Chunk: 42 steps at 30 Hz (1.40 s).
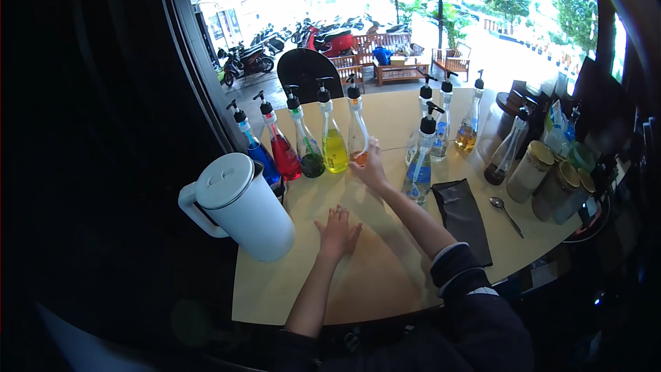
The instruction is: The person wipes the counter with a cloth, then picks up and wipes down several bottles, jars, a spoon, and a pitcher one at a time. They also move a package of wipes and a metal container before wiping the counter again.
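My right hand (371, 167) reaches forward, its fingers round the lower part of a clear pump bottle (355, 124) with a little orange liquid at the bottom. This bottle stands upright at the right end of a row of black-topped pump bottles. Beside it are a yellow one (335, 151), a green one (312, 164), a red one (284, 157) and a blue one (261, 158). Nearer to me, my left hand (337, 232) lies palm down on the tabletop (372, 269), fingers spread, holding nothing.
A large white pitcher (241, 213) stands at the left. Right of my arm are more pump bottles (418, 180), a dark folded cloth (460, 217) and a spoon (506, 215). Lidded jars (530, 169) crowd the right edge. A black chair back (303, 69) rises beyond the table.
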Each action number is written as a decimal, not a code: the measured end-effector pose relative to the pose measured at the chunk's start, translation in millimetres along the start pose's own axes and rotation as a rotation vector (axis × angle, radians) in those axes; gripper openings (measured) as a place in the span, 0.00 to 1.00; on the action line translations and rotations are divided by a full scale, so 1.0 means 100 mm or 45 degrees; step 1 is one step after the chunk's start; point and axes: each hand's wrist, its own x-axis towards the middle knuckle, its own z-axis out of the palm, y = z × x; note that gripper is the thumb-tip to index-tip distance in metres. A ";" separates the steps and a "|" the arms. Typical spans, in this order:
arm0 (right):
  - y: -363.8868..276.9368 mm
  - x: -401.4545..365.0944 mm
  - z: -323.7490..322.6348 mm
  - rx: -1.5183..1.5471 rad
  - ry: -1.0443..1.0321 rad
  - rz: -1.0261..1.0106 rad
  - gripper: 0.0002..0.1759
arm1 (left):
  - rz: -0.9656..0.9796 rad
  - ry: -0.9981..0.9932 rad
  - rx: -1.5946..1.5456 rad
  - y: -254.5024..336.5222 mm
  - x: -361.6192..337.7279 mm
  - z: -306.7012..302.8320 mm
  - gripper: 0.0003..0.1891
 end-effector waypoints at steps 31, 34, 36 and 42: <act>0.75 -1.73 -4.01 0.108 -0.105 -0.035 0.16 | 0.520 0.473 -0.992 2.37 0.53 0.09 0.36; 1.12 -1.66 -4.09 -0.157 0.037 -0.137 0.13 | 0.646 0.386 -1.077 2.75 0.48 0.23 0.36; 1.33 -1.62 -4.18 -0.443 -0.083 -0.124 0.08 | 0.685 0.363 -1.083 2.95 0.45 0.34 0.34; 1.72 -1.58 -4.41 -0.661 -0.098 -0.180 0.07 | 0.695 0.241 -1.025 3.42 0.32 0.45 0.33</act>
